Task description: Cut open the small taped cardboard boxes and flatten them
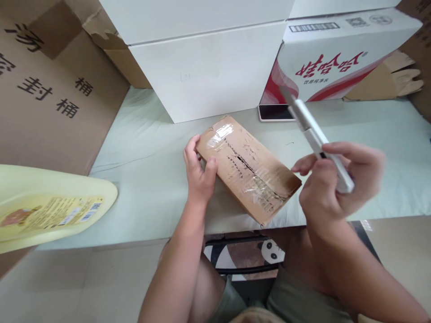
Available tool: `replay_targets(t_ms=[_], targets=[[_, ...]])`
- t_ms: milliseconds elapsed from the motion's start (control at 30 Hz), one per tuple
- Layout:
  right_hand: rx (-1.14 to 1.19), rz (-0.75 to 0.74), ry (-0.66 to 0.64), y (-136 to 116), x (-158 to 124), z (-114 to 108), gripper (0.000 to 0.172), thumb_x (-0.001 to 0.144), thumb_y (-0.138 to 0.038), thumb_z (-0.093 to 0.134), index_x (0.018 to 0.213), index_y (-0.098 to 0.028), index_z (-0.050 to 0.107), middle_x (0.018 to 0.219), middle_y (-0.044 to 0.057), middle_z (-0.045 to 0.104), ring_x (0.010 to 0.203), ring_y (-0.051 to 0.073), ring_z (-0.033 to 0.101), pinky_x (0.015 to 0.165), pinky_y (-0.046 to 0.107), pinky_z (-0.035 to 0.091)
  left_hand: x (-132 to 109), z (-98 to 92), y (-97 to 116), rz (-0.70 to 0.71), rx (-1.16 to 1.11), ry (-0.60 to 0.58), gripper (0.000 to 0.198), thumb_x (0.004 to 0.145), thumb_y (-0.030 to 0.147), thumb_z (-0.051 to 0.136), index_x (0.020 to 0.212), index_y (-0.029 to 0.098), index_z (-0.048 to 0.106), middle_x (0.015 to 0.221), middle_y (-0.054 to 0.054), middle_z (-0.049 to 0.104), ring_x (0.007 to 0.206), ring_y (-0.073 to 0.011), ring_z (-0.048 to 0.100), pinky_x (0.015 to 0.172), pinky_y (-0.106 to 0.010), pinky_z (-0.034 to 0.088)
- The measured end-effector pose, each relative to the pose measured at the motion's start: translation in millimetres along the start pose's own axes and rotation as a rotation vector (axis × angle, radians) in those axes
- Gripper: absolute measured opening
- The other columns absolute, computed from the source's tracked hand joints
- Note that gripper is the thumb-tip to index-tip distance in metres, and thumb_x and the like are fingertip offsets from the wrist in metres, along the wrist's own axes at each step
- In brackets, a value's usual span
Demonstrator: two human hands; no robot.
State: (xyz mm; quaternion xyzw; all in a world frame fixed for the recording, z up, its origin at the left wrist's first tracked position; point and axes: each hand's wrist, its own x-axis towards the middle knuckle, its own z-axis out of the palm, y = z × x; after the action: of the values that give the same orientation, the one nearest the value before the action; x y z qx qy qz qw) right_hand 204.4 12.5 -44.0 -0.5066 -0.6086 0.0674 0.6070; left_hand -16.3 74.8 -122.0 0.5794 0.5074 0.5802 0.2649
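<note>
A small brown cardboard box [249, 172] lies at an angle on the pale green tabletop. Clear tape runs along its top, and the seam is torn open in part. My left hand [199, 172] grips the box at its left end, thumb on the near side and fingers round the far corner. In my right hand [340, 179] is a white utility knife [314, 134], held above the right end of the box. Its blade is out and points up and to the left, away from the box. A fingertip of that hand is close to the box's right corner; I cannot tell whether it touches.
Behind the box stand a large white box [208, 76] and a red-and-white water carton [323, 63]. A phone [274, 113] lies against the carton's foot. To the left are a big brown carton [57, 89] and a yellow bottle [50, 208]. The table's front edge is near my knees.
</note>
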Motion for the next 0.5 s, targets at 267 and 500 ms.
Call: replay_targets(t_ms=[267, 500], targets=[[0.164, 0.390, -0.140, 65, -3, -1, 0.021, 0.099, -0.036, 0.055, 0.115, -0.027, 0.064, 0.091, 0.002, 0.066, 0.081, 0.018, 0.066, 0.070, 0.032, 0.052, 6, -2.2, -2, -0.010, -0.047, -0.010, 0.067, 0.091, 0.072, 0.058, 0.142, 0.032, 0.044, 0.144, -0.012, 0.052, 0.123, -0.0292, 0.060, 0.102, -0.045, 0.055], [-0.027, 0.355, -0.539, 88, -8, 13, 0.039, 0.099, -0.050, 0.049, 0.107, -0.022, 0.076, 0.098, 0.008, 0.067, 0.096, 0.026, 0.064, 0.091, 0.042, 0.052, 10, -8.8, 1, -0.068, -0.100, 0.000, 0.061, 0.090, 0.065, 0.056, 0.138, 0.030, 0.046, 0.139, -0.011, 0.054, 0.123, -0.0296, 0.058, 0.104, -0.045, 0.052]])
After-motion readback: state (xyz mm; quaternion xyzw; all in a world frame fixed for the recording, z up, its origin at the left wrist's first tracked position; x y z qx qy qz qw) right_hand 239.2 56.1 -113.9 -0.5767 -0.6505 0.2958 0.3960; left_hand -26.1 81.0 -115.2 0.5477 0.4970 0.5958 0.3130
